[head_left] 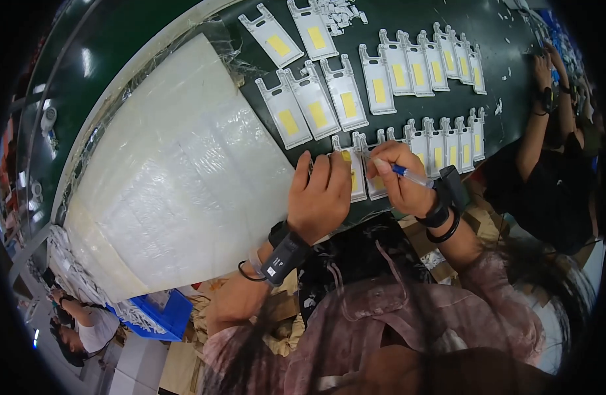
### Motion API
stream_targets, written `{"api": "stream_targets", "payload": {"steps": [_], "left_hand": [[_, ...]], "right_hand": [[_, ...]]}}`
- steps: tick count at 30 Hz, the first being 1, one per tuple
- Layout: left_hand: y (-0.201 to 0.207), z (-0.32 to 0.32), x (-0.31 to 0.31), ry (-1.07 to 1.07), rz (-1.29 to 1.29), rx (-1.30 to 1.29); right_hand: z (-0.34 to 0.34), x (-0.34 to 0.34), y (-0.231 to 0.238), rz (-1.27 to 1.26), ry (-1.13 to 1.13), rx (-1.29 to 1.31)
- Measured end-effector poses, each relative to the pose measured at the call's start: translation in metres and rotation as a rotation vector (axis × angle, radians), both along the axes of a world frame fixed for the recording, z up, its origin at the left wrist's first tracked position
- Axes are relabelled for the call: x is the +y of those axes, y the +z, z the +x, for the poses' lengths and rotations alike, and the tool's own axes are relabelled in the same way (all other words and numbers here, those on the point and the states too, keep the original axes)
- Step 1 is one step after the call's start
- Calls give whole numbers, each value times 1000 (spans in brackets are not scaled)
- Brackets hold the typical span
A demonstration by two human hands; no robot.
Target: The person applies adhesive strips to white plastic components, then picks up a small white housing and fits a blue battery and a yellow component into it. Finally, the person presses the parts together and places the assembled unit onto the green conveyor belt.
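Note:
My left hand (319,194) lies over the left part of a flat, clear-grey plastic plate (358,184) at the near table edge. Its fingers are stretched out and slightly apart. A bit of yellow (346,156) shows at the fingertips; whether it is held there I cannot tell. My right hand (408,187) grips a slim pen-like tool (400,170) with a blue and clear barrel. The thin tip points left, close to the top of the plate. Similar plates (438,157), each with a yellow rectangle, overlap in a row to the right.
More such plates (316,108) lie in groups farther back on the green table (408,13). Small white pieces (342,14) are heaped at the far edge. A large plastic-wrapped white sheet (184,171) covers the left side. Co-workers' arms (536,125) reach in at right.

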State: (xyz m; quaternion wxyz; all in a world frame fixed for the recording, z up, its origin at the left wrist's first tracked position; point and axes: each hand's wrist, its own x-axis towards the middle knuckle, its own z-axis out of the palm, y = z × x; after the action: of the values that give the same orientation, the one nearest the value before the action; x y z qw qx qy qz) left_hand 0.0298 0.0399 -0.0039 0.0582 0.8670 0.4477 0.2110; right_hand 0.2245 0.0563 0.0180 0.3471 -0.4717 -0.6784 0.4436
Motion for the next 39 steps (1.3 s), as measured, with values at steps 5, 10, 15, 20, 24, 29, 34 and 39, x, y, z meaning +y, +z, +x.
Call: {"api": "stream_targets", "payload": {"steps": [5, 10, 15, 20, 24, 29, 34, 39], "left_hand": [[-1, 0, 0, 4, 6, -35], [0, 0, 0, 6, 2, -33], [-1, 1, 1, 13, -3, -41], [7, -1, 1, 11, -66, -8], [11, -4, -1, 15, -75, 5], [6, -4, -4, 19, -123, 11], [3, -6, -3, 24, -114, -33], [4, -9, -2, -6, -154, -59]], "right_hand": [[-2, 1, -1, 64, 27, -59], [-4, -1, -6, 104, 3, -103], [-6, 4, -3, 137, 41, -131], [-1, -1, -5, 62, -1, -77], [-1, -5, -10, 57, -19, 28], [0, -2, -13, 16, 26, 52], [-1, -2, -15, -32, 116, 67], [-3, -4, -14, -91, 81, 61]]}}
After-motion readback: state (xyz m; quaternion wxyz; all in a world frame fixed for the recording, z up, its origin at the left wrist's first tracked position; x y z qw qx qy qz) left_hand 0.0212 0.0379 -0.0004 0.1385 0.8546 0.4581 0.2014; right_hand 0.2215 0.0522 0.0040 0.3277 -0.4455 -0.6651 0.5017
